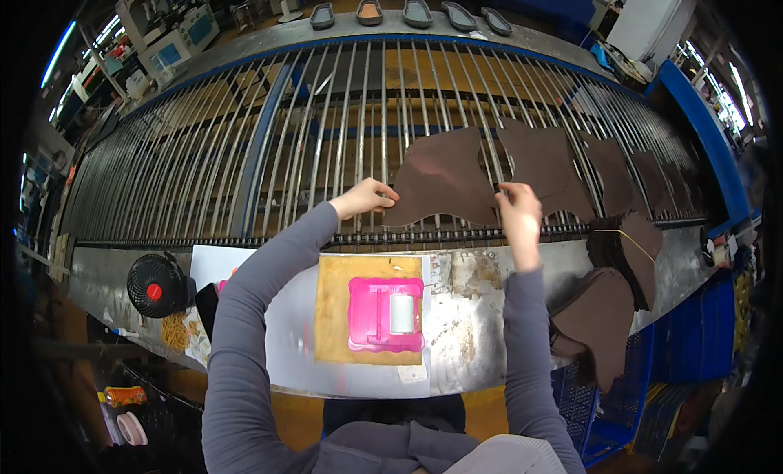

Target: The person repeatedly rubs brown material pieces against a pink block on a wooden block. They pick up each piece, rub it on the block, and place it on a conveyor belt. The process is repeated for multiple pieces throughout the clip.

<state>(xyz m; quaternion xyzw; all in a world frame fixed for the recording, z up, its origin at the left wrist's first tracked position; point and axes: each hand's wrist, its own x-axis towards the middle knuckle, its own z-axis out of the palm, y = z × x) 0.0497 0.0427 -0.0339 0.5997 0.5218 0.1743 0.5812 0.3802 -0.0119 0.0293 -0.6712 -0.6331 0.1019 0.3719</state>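
A dark brown flat cut piece (444, 176), like leather or sheet material, lies over the metal rods of a conveyor (326, 148) in front of me. My left hand (364, 199) pinches its left edge, fingers bent against the thumb. At the opposite edge my right hand (520, 215) is closed, thumb and fingertips on the piece's right side. Farther right, a similar brown piece (542, 168) lies on the rods, with several more in a row beyond it.
On the metal bench, a pink tray (365, 311) with a white roller (402, 313) sits on a tan board (333, 343). Stacks of brown pieces (599, 311) lie at the right. A black fan (155, 285) stands left. Several shallow trays (418, 13) line the far ledge.
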